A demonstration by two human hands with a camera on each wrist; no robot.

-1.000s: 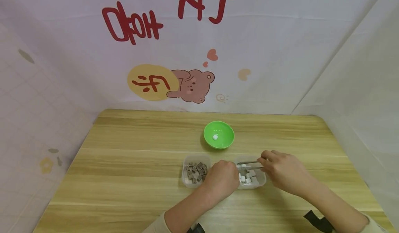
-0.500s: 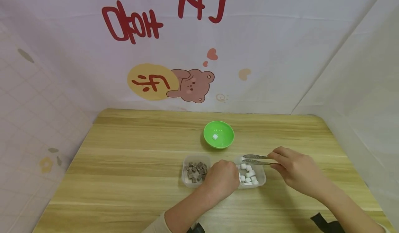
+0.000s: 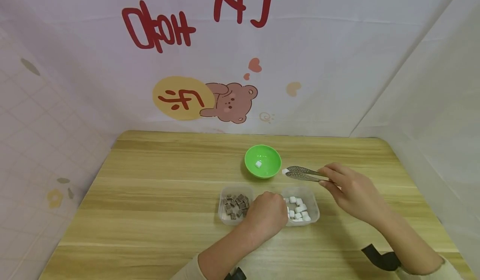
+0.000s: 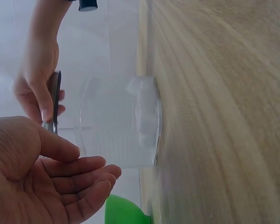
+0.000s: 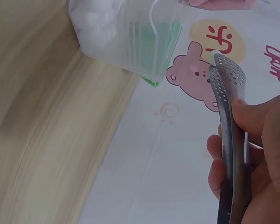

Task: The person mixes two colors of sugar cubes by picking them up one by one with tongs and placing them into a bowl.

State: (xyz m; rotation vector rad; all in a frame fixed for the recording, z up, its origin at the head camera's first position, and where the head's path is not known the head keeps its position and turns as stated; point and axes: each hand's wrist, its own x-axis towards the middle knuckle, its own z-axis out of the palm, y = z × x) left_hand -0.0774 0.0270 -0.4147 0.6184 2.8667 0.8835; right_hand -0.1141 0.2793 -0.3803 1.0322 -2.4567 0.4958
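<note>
On the table (image 3: pixel 157 213): green bowl (image 3: pixel 271 168), single white cube (image 3: pixel 258 163) inside; nearer, brown-cube box (image 3: pixel 236 189) and white-cube box (image 3: pixel 308 194), both partly hidden by left hand | left hand (image 3: pixel 268 214) loosely curled, holding nothing visible; right hand (image 3: pixel 352 190) clamped on metal tongs (image 3: pixel 300 176), held cube (image 3: pixel 285 171) at their tips just right of bowl | red characters (image 3: pixel 266 1) sideways on backdrop (image 3: pixel 318 42)

The left hand (image 3: pixel 268 215) and right hand (image 3: pixel 352 194) are bare. The left sleeve (image 3: pixel 190 269) is plain cream, the right sleeve (image 3: pixel 435 271) matching; a small black piece (image 3: pixel 237 274) shows beside the left sleeve, a curved black strap (image 3: pixel 383 259) well to its right.
</note>
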